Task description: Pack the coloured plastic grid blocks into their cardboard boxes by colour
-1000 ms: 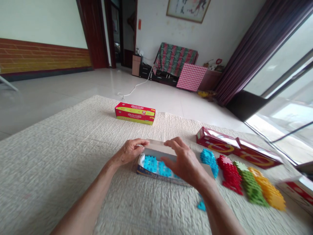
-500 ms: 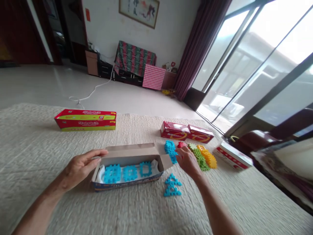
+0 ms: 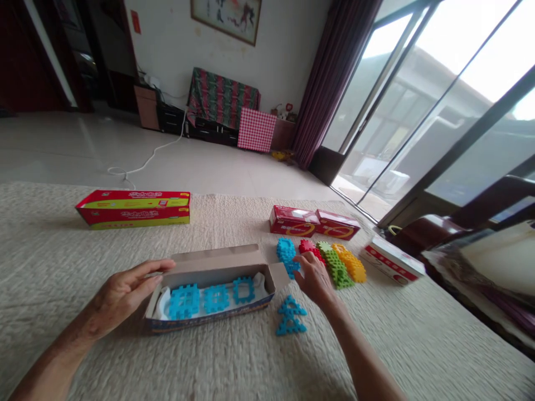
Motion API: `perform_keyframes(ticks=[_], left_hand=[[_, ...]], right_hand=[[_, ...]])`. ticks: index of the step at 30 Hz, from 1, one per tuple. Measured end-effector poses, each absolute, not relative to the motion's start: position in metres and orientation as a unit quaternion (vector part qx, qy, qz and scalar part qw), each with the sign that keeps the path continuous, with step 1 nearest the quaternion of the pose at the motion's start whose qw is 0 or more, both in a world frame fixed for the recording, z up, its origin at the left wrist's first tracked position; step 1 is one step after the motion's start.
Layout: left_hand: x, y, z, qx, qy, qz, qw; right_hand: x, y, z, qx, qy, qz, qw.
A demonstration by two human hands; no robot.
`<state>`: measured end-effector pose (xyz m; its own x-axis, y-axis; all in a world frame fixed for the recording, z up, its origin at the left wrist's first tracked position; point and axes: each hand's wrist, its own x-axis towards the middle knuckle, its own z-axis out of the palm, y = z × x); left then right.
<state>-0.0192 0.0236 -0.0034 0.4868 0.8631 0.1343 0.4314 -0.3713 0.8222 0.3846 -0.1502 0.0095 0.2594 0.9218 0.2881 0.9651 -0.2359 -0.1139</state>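
Observation:
My left hand is closed on the left end of an open cardboard box, thumb and fingers around its end flap. Inside the box, on white lining, lie three blue square interlocking building blocks, one a thicker piece at the left. To the right of the box, my right hand has its thumb and index finger around the near end of a row of blue building blocks. The hand partly hides a row of red blocks. Two blue triangular blocks lie nearer to me on the mat.
Green blocks and yellow blocks lie in rows beyond my right hand. Behind them stand two dark red boxes, with a white-and-red box to the right. A long red-and-green box rests at the back left of the textured mat.
The view has shifted slightly, so most things sit further left. My right hand stays at the blue row, its thumb now lower and more visible. My left hand keeps its hold on the box.

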Motion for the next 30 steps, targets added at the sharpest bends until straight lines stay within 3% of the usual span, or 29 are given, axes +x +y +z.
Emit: perform_keyframes(ticks=[5, 11, 14, 24, 30], left_hand=[[-0.019, 0.022, -0.001, 0.774, 0.417, 0.294, 0.374], [-0.018, 0.021, 0.001, 0.77, 0.426, 0.29, 0.376], [-0.018, 0.021, 0.001, 0.772, 0.425, 0.29, 0.373], [-0.017, 0.017, 0.008, 0.782, 0.417, 0.297, 0.357], [-0.015, 0.014, 0.011, 0.773, 0.399, 0.308, 0.385]], right_hand=[[0.388, -0.151, 0.01, -0.776, -0.6, -0.045, 0.191], [0.4, -0.158, 0.013, -0.76, -0.562, 0.153, 0.29], [0.4, -0.165, 0.011, -0.76, -0.568, 0.198, 0.247], [0.382, -0.179, 0.014, -0.749, -0.633, 0.15, 0.127], [0.388, -0.177, 0.009, -0.746, -0.647, 0.106, 0.117]])
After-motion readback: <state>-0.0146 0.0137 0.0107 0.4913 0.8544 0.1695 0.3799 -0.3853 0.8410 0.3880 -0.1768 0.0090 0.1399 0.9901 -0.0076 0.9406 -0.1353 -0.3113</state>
